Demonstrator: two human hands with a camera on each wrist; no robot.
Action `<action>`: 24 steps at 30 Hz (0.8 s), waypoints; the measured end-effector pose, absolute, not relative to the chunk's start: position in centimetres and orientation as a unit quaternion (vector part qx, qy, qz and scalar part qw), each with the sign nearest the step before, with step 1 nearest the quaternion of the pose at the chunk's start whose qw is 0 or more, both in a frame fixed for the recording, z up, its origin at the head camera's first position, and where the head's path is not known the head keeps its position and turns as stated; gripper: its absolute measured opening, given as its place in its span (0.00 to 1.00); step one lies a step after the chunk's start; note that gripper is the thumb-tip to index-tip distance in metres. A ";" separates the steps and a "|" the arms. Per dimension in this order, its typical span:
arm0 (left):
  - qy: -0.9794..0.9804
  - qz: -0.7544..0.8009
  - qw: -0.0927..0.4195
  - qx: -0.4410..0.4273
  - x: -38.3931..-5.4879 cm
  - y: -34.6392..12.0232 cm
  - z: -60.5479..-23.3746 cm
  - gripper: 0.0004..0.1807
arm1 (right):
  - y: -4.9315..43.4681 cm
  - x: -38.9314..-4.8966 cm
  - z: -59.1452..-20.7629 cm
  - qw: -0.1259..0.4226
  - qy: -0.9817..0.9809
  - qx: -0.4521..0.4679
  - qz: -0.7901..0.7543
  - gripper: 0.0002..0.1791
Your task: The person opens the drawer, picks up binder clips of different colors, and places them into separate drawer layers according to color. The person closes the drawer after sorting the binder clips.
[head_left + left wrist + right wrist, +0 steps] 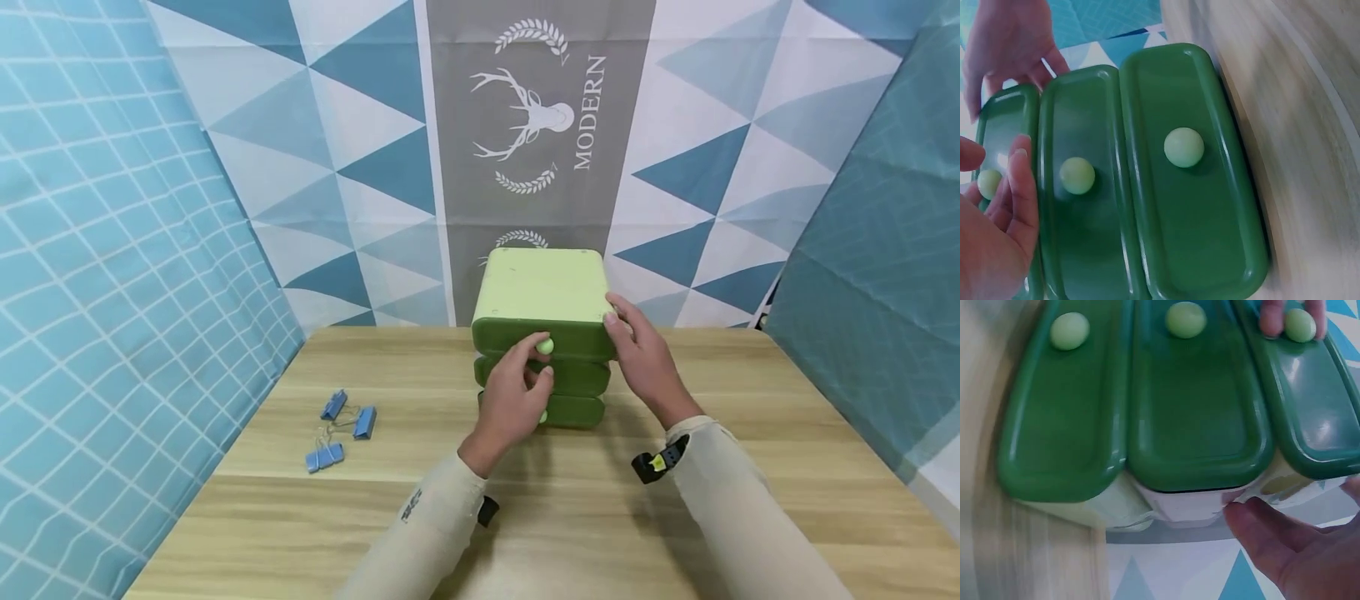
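Observation:
A small three-drawer cabinet (543,285) with a pale green top and dark green fronts stands on the table. My left hand (513,400) is at the top drawer (585,335), its fingers pinching the round pale green knob (546,346). In the left wrist view, the knobs of the middle drawer (1077,175) and bottom drawer (1184,147) are untouched. All three fronts look nearly flush. My right hand (647,354) rests against the cabinet's right side near the upper front corner, fingers fairly straight.
Several blue binder clips, among them one clip (364,422) and another clip (325,457), lie on the wooden table (405,508) left of the cabinet. A patterned cloth (375,167) hangs right behind the cabinet, with blue cloth walls at both sides.

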State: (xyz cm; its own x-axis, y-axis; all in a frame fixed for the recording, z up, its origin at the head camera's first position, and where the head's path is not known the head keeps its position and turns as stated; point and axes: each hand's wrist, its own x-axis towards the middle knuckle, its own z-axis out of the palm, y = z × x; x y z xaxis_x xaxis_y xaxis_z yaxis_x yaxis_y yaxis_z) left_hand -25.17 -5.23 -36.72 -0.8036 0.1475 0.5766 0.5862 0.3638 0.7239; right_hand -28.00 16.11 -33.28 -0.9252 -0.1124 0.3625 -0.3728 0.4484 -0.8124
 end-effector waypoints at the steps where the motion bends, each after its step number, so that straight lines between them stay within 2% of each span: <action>1: -0.800 -0.513 0.212 -0.226 -25.0 -5.2 -36.8 0.26 | 16.2 -28.2 -33.1 0.118 -0.839 0.146 0.511 0.36; 6: -0.805 -0.510 0.214 -0.216 -24.5 -5.3 -37.0 0.26 | 16.9 -29.0 -32.2 0.058 -0.832 0.155 0.529 0.38; 13: -0.796 -0.505 0.247 -0.225 -23.9 -5.9 -37.3 0.25 | 17.2 -30.0 -31.6 -0.006 -0.824 0.170 0.541 0.35; 24: -0.785 -0.476 0.276 -0.286 -21.9 -6.1 -37.8 0.24 | 18.0 -30.0 -30.1 -0.003 -0.849 0.163 0.503 0.39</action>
State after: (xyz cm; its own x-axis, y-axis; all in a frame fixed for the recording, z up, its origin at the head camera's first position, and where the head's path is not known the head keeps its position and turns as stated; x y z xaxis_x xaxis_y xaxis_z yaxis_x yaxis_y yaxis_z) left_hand -21.93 -6.08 -37.77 -0.6842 0.1869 0.7049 0.7116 0.3829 0.5891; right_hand -29.96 17.97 -30.13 -0.9470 -0.2797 0.1579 -0.2728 0.4410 -0.8550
